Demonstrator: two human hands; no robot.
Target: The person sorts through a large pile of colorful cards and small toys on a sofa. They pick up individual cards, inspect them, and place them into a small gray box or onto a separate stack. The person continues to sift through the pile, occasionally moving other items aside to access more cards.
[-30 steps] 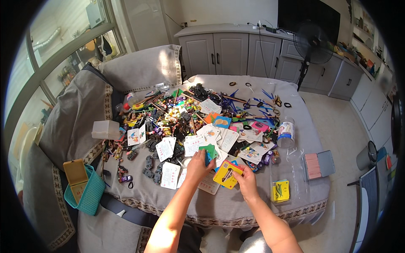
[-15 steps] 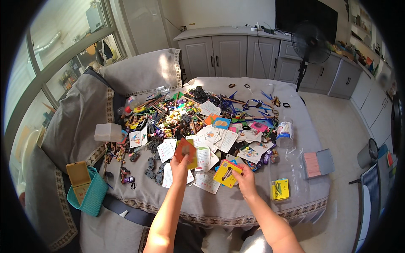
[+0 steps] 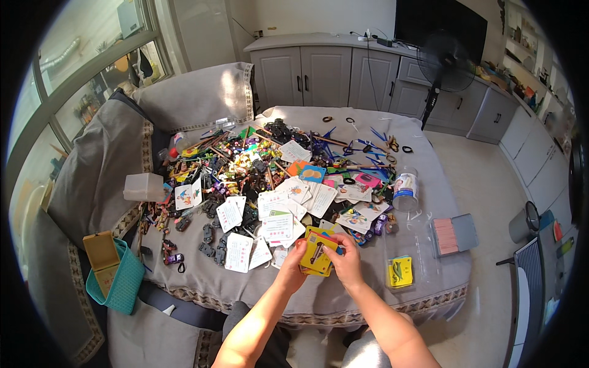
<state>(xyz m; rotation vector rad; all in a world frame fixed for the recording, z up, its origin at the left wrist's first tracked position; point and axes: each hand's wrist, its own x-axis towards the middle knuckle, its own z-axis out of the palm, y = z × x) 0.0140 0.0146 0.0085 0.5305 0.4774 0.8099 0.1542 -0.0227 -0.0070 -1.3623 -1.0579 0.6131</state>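
Both hands have come together at the near side of the covered table around a small stack of yellow picture cards (image 3: 316, 254). My left hand (image 3: 291, 273) grips the stack's left edge. On its right edge, the thumb and fingers of my right hand (image 3: 347, 264) are closed. The top card shows a dark picture, and orange and other coloured edges stick out from behind it. Just beyond the hands, white printed cards (image 3: 277, 228) lie loosely over one another. To the right, a clear plastic box (image 3: 391, 283) holds yellow cards (image 3: 402, 270) with a green picture on top.
A heap of small toys, pencils and dark toy cars (image 3: 215, 248) spreads behind the cards. Scissors (image 3: 391, 144) lie at the far right. A clear jar (image 3: 405, 191), a grey box of pink cards (image 3: 453, 236), a teal basket (image 3: 119, 288) and a white container (image 3: 143, 187) stand around it.
My left hand has moved right and nearer me, bringing its orange and yellow cards to those in my right hand. The cards now form one stack between both hands. The view has shifted slightly.
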